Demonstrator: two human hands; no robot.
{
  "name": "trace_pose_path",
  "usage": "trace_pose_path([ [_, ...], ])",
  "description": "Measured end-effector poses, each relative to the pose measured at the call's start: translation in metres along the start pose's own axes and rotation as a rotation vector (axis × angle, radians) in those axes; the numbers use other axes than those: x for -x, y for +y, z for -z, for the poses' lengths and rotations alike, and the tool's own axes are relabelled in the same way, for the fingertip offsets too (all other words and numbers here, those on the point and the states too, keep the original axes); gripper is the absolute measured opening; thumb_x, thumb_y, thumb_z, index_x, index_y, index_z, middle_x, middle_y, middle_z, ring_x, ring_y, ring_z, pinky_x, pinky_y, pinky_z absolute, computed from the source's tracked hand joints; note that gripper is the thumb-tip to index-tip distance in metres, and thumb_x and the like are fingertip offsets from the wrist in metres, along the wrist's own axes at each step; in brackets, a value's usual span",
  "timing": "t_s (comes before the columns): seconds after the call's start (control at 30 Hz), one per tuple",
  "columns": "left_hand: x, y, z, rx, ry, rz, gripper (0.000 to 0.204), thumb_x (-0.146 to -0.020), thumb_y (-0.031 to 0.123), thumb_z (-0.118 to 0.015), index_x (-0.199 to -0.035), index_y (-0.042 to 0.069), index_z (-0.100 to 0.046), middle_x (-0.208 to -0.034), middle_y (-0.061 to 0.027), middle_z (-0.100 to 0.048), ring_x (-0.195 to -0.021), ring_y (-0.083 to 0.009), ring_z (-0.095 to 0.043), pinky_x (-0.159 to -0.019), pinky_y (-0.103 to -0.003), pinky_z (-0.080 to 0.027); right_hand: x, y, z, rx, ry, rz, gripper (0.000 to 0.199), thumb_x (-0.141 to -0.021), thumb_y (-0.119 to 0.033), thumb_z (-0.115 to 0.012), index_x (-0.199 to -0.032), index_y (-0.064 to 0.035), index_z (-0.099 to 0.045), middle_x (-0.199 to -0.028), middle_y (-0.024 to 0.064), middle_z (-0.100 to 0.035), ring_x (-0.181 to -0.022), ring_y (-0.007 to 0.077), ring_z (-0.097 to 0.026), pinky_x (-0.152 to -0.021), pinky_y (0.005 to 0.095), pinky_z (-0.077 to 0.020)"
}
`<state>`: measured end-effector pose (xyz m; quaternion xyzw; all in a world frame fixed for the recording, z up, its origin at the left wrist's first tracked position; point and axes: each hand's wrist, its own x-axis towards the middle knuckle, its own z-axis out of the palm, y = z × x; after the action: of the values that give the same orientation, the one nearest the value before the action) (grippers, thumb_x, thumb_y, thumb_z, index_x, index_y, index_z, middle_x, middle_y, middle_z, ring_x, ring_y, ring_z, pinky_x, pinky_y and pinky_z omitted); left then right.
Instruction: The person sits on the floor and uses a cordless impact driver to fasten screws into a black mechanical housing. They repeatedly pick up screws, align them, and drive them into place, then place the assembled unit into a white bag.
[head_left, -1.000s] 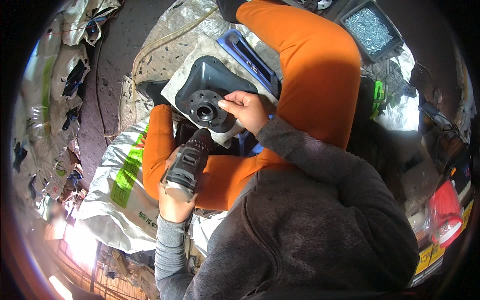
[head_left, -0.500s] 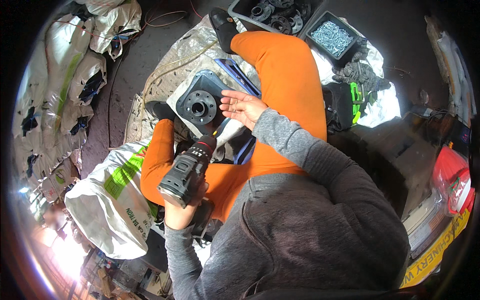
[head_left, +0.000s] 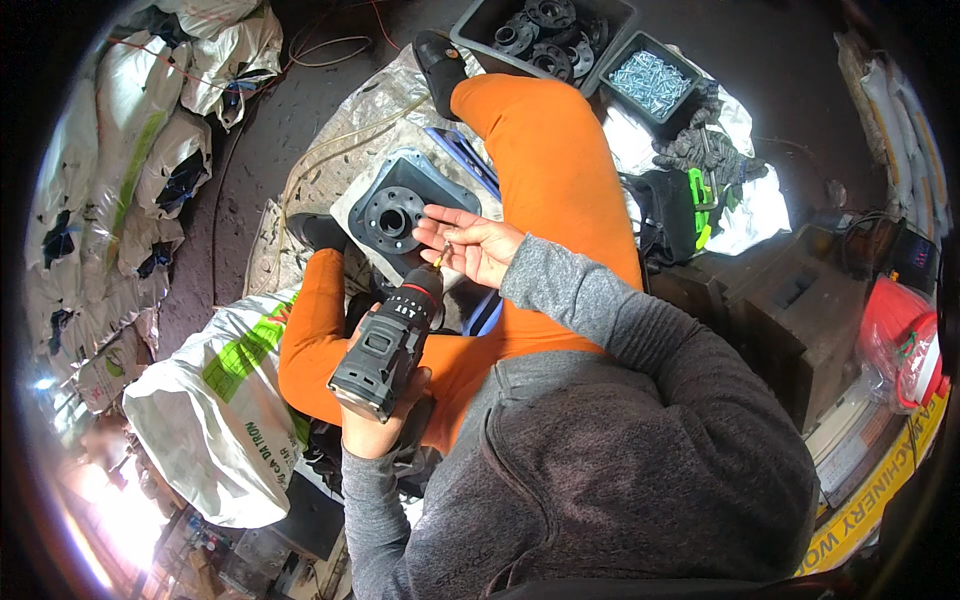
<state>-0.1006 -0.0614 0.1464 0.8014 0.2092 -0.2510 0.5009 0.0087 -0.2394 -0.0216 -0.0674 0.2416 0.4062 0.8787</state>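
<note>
My left hand (head_left: 372, 432) is wrapped round the grip of a dark grey cordless drill (head_left: 382, 342) with a red ring near its chuck. The drill's yellowish bit points away from me. My right hand (head_left: 480, 250) is palm up beside the bit's tip, its fingers about a small screw (head_left: 446, 248) that meets the tip. Just beyond them a black round flange (head_left: 375, 222) with a central collar and a ring of holes sits in a grey, square-cornered housing (head_left: 432, 178). My fingers partly hide the housing's near right side.
A grey bin (head_left: 480, 30) of black flanges stands at the far side, beside a smaller box (head_left: 690, 95) of screws. Dark gloves (head_left: 705, 150) lie near it. An open white sack (head_left: 190, 430) is at my left, and my orange-clad legs (head_left: 560, 150) flank the housing.
The drill has moved up and right, bringing its bit to my right hand. My right hand has shifted slightly down and left, and the screw now meets the bit.
</note>
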Motion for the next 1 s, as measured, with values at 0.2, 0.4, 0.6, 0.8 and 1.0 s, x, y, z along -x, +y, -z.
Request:
trace_pose_path([
  [0.2, -0.004, -0.001, 0.003, -0.076, -0.002, -0.03, 0.073, -0.069, 0.01, -0.078, -0.133, 0.001, -0.044, -0.129, -0.0133, -0.053, -0.113, -0.0232, -0.055, -0.096, -0.035, -0.044, -0.003, -0.002, 0.004, 0.01, 0.024, -0.033, 0.038, -0.093, 0.004, -0.044, -0.131, -0.0009, -0.047, -0.125, 0.0121, -0.055, -0.12, 0.023, -0.053, -0.105, 0.0419, -0.0426],
  [0.4, -0.011, 0.017, 0.003, -0.342, 0.01, -0.371, 0.076, -0.07, 0.013, -0.079, -0.135, 0.002, -0.042, -0.124, -0.0141, -0.056, -0.11, -0.0239, -0.058, -0.093, -0.035, -0.046, -0.004, 0.0, 0.006, -0.006, 0.081, -0.09, 0.036, -0.093, 0.003, -0.045, -0.129, -0.0008, -0.048, -0.124, 0.0109, -0.056, -0.118, 0.0215, -0.055, -0.103, 0.0396, -0.0453],
  [0.6, -0.014, 0.033, -0.004, -0.552, -0.026, -0.33, 0.077, -0.072, 0.017, -0.079, -0.137, 0.007, -0.04, -0.109, -0.0129, -0.065, -0.091, -0.0257, -0.067, -0.082, -0.031, -0.053, -0.004, 0.005, 0.009, 0.155, 0.158, -0.065, 0.035, -0.095, -0.008, -0.051, -0.129, -0.005, -0.05, -0.132, 0.0106, -0.051, -0.12, 0.0223, -0.053, -0.095, 0.0338, -0.0484],
  [0.8, -0.038, 0.034, 0.02, -0.386, -0.034, -0.332, 0.048, -0.075, 0.007, -0.073, -0.119, -0.001, -0.056, -0.118, -0.0159, -0.06, -0.11, -0.0286, -0.058, -0.097, -0.037, -0.043, -0.015, 0.006, 0.029, 0.58, 0.502, 0.125, 0.039, -0.09, -0.013, -0.061, -0.128, -0.0101, -0.055, -0.128, 0.0106, -0.053, -0.103, 0.0168, -0.056, -0.086, 0.0278, -0.0456],
  [1.0, -0.063, 0.028, 0.04, -0.331, -0.003, -0.245, 0.029, -0.078, 0.003, -0.071, -0.105, 0.001, -0.061, -0.086, -0.0028, -0.063, -0.057, -0.0076, -0.053, -0.047, -0.023, -0.042, -0.048, 0.012, 0.036, 0.806, 0.382, 0.243, 0.039, -0.085, -0.009, -0.064, -0.124, -0.0081, -0.058, -0.113, 0.0109, -0.061, -0.097, 0.014, -0.057, -0.086, 0.0261, -0.0456],
])
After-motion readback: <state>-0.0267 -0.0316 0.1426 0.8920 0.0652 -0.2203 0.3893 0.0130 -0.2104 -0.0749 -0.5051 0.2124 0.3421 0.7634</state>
